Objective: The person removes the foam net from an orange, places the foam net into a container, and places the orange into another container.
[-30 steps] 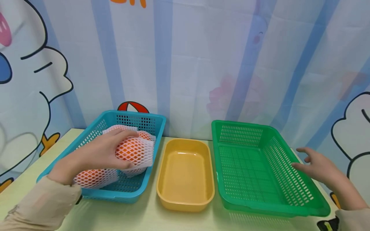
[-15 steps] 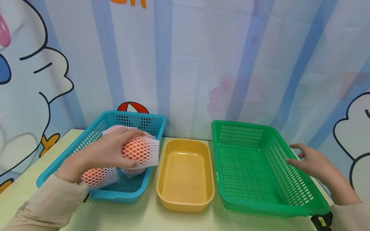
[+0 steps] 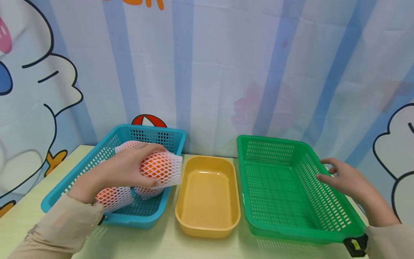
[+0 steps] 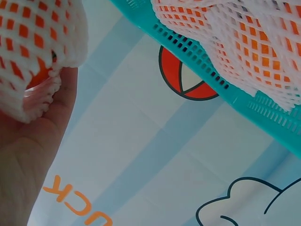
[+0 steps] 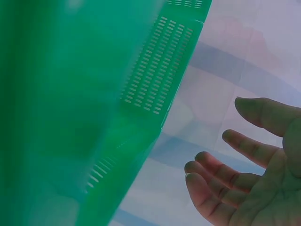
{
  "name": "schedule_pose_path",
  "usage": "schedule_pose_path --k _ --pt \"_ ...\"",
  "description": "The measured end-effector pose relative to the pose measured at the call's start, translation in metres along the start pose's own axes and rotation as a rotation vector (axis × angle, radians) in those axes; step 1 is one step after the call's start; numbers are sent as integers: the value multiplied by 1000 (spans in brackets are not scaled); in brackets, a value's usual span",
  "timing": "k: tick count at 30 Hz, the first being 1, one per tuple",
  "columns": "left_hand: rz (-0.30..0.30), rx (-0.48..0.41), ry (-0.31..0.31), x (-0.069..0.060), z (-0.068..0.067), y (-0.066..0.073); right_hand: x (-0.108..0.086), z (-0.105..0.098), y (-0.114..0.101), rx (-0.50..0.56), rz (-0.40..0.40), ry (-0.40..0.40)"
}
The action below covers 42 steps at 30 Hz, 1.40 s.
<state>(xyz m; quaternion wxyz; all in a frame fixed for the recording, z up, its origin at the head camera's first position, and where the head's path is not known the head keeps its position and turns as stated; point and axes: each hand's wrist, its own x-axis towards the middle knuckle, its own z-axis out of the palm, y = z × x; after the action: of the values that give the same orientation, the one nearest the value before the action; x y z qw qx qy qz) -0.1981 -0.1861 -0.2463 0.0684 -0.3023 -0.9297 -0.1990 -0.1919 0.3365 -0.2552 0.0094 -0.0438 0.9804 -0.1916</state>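
My left hand (image 3: 124,171) grips an orange-red round fruit (image 3: 158,167) wrapped in a white foam net, thumb on the near side and fingers over the top. It holds the fruit above the right side of the blue basket (image 3: 136,220). In the left wrist view the netted fruit (image 4: 28,37) sits against the palm, and a small dark green spot shows through the mesh. Several more netted fruits (image 3: 113,198) lie in the blue basket, partly hidden by the hand. My right hand (image 3: 347,181) hovers by the right rim of the green basket (image 3: 275,187), fingers loosely bent, holding nothing.
A yellow tray (image 3: 208,198) stands between the two baskets on the pale table (image 3: 168,244). Just behind the table hangs a striped curtain (image 3: 213,72) with cartoon prints. A dark strap (image 3: 355,246) shows at the right wrist.
My left hand has carried the netted fruit to the right, toward the yellow tray. My right hand has drifted slightly left and up, closer to the green basket.
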Motion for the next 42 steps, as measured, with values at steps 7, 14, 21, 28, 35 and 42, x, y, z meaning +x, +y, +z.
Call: schedule_pose_path --k 7,14,21,28,35,42 --pt "4 -4 -3 3 0 3 -1 2 -6 -9 -16 34" --pt "13 -7 -1 5 -1 8 0 1 -8 -20 -32 34" --pt "13 -5 -3 9 -1 13 0 -1 -14 -24 -60 33" --pt "-2 -4 7 12 0 16 0 -5 -21 -22 -97 42" --pt "1 -29 2 15 0 20 1 -3 -29 -20 -131 48" --pt "17 -42 2 21 3 24 3 -1 -39 3 -134 40"
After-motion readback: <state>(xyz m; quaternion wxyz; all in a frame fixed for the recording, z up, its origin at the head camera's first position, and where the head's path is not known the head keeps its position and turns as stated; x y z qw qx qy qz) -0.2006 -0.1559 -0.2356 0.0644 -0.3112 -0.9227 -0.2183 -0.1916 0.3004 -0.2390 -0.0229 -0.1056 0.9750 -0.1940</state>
